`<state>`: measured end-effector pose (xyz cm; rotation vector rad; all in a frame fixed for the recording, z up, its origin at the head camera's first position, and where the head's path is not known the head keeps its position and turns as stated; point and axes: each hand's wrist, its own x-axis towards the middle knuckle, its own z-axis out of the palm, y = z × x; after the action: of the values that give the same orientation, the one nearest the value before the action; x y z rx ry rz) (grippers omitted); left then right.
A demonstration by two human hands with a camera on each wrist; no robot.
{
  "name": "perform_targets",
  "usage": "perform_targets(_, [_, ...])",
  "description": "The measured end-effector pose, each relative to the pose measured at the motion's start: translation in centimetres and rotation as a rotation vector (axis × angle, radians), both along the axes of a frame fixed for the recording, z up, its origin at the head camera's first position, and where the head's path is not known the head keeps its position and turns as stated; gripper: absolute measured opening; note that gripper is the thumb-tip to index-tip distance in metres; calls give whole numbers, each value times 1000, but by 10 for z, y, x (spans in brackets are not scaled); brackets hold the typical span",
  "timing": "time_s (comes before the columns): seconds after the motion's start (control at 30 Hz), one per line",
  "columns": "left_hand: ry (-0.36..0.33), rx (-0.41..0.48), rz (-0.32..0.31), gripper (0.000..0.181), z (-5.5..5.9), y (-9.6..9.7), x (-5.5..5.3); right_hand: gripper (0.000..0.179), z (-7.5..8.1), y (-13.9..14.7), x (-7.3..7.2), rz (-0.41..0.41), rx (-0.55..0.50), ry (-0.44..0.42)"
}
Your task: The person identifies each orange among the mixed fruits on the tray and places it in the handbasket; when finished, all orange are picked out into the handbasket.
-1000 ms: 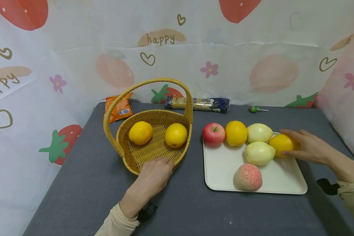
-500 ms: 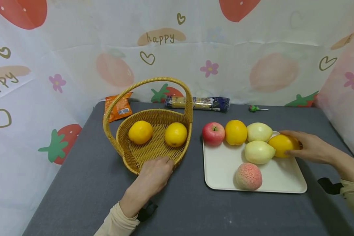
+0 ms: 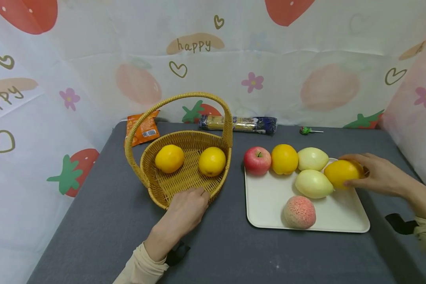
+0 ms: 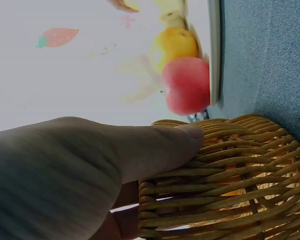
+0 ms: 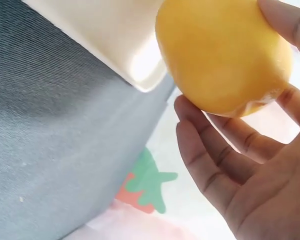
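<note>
My left hand [image 3: 188, 211] grips the near rim of the yellow wicker basket [image 3: 189, 185]. In the left wrist view its thumb [image 4: 160, 147] presses along the weave while the other fingers are partly hidden behind it. Two yellow-orange fruits [image 3: 169, 159] lie inside the basket. At the right end of the cream tray [image 3: 269, 209], my right hand [image 3: 380, 175] holds a smooth yellow-orange fruit [image 3: 342, 173] between thumb and fingers. The right wrist view shows this fruit [image 5: 222, 55] at the fingertips, its dimpled end towards the palm, over the tray's corner.
On the tray are a red apple [image 3: 257, 161], another yellow-orange fruit [image 3: 284, 159], two pale green pointed fruits [image 3: 313, 184] and a pink speckled peach [image 3: 299, 212]. Behind lie an orange packet [image 3: 145, 130], a long blue-ended package [image 3: 248, 124] and a lollipop [image 3: 307, 131]. The basket's tall handle [image 3: 191, 96] arches upward.
The right hand has shifted slightly right with the yellow-orange fruit, away from the pale green fruits. The left hand and the basket have stayed in place.
</note>
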<state>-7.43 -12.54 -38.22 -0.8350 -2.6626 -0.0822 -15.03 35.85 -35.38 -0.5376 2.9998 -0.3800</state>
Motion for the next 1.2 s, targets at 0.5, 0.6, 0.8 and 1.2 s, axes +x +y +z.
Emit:
perform_targets(0.5, [-18,1,1,25,1,2,-1,71,26,-27,1,2,-125,248])
perform_targets(0.6, [-14,2,0,25,1,2,-1,71,31,-40,1,44,-181,301])
perform_targets(0.8, [-17,-1,0,25,1,2,-1,74,42,-69,-1,112,-218,358])
perform_targets(1.2, [-19,-5,-1,27,0,0,-1,74,57,-132,-8,279,-240,371])
